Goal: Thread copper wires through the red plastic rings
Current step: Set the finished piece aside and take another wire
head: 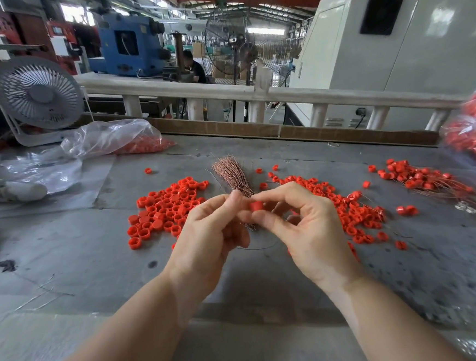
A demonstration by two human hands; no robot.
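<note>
Above the grey table (67, 268), the left hand (207, 234) grips a bundle of copper wires (232, 175) in its curled fingers, the loose ends fanning out toward 12 o'clock. The right hand (306, 232) pinches 1 red ring (256, 206) between thumb and forefinger, just beside the left thumb tip. A heap of red rings (165, 209) lies at 9 o'clock of the hands, another heap (353, 214) at 3 o'clock. Farther toward 2 o'clock rest rings with wires through them (424, 178). A clear plastic bag (108, 139) holding more red pieces lies at 11 o'clock, near a white desk fan (37, 93)
</note>
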